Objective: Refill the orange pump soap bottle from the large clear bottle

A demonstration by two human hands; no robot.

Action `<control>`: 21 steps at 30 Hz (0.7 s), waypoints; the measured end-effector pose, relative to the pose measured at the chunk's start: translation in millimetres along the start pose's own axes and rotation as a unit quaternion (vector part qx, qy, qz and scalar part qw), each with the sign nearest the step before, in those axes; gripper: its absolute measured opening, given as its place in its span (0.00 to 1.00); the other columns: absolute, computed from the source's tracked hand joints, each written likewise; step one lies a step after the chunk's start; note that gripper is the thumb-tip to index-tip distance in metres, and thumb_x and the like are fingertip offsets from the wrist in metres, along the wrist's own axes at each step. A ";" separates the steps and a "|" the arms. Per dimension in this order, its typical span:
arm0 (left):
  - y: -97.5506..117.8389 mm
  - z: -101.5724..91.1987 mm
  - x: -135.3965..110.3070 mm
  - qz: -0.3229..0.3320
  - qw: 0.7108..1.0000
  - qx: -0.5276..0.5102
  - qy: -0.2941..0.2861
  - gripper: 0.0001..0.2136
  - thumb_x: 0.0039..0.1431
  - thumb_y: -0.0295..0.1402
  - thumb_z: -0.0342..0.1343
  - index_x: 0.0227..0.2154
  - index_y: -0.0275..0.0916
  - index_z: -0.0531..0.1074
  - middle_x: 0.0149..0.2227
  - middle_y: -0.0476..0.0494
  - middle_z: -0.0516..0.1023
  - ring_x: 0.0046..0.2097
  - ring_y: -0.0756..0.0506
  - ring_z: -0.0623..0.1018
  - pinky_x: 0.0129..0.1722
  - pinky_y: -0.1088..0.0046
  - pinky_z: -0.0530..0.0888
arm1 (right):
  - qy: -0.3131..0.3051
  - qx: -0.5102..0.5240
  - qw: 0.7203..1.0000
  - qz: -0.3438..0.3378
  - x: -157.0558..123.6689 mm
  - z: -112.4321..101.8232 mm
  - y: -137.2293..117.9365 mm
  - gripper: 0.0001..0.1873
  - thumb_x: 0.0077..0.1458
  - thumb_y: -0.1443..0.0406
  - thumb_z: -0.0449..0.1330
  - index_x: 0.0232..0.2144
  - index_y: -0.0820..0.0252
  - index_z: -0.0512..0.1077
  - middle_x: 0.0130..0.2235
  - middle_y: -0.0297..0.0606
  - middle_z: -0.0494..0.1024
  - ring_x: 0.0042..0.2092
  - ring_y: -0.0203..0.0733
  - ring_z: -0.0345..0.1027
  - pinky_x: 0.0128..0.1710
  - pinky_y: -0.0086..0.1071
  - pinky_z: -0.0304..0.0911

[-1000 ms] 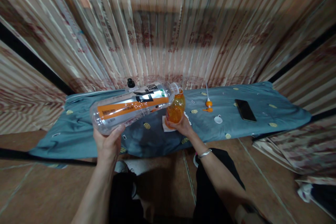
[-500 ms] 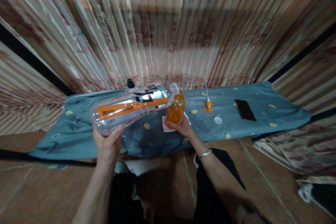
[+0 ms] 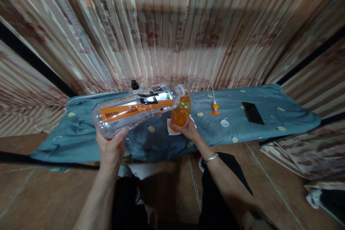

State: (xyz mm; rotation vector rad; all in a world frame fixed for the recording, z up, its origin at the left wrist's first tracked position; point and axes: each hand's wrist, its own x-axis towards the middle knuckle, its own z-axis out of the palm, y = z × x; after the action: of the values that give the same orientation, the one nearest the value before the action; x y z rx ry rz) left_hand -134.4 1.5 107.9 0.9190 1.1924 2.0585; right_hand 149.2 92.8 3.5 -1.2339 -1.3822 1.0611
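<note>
1. Head view: the left grip (image 3: 111, 147) is holding the large clear bottle (image 3: 134, 109) near its base, above the tabletop (image 3: 81, 125).
2. Right grip (image 3: 187, 129) is wrapping around the lower part of the orange bottle (image 3: 180, 113), which is standing near upright on a white tissue (image 3: 170, 130) on the cloth-covered tabletop.
3. Change: compared with the two preceding frames, both bottles are keeping the same pose; only the whole view is shifting slightly. Judgement: the mouth-to-mouth alignment is being kept steady, and neither grip is starting to release.
4. Axis, clear bottle: the long axis is running from the base at the left to the mouth at the right, rising slightly across the view. The mouth is pointing right and overlapping the orange bottle's rim; whether they are touching, or liquid is flowing, is not showing clearly.
5. Axis, orange bottle: the long axis is running up from the tissue, the mouth facing upward.
6. Surroundings: an orange pump head (image 3: 215, 107) is resting right of the bottles; a dark phone (image 3: 252, 113) is lying farther right.
</note>
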 end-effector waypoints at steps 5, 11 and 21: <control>0.4 -1.5 0.5 0.000 1.000 -0.002 -0.010 0.35 0.33 0.49 0.92 0.46 0.46 0.87 0.46 0.41 0.90 0.53 0.32 0.89 0.67 0.43 0.87 | 0.003 -0.017 1.000 -0.003 -0.1 -0.5 0.4 0.38 0.43 0.54 0.87 0.55 0.49 0.81 0.58 0.43 0.95 0.61 0.62 0.92 0.70 0.59 0.85; 2.4 1.9 -2.1 0.000 1.000 -0.007 0.002 0.39 0.31 0.51 0.92 0.49 0.45 0.88 0.48 0.40 0.91 0.55 0.29 0.90 0.69 0.41 0.85 | 0.004 -0.013 1.000 -0.009 -0.4 -1.5 -0.1 0.39 0.42 0.52 0.87 0.54 0.49 0.80 0.57 0.43 0.95 0.59 0.64 0.92 0.70 0.62 0.85; -2.0 -4.1 0.9 0.002 1.000 0.008 -0.016 0.38 0.35 0.48 0.90 0.52 0.46 0.87 0.51 0.40 0.91 0.58 0.29 0.90 0.67 0.43 0.87 | 0.002 0.001 1.000 -0.008 2.5 0.9 7.4 0.40 0.42 0.54 0.87 0.56 0.49 0.78 0.58 0.46 0.95 0.61 0.64 0.92 0.72 0.61 0.83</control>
State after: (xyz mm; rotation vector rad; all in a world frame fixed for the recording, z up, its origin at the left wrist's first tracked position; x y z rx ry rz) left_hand -137.9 1.1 104.9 0.9598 1.1920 2.0323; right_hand 149.4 96.0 -3.6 -1.2204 -1.3855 1.0495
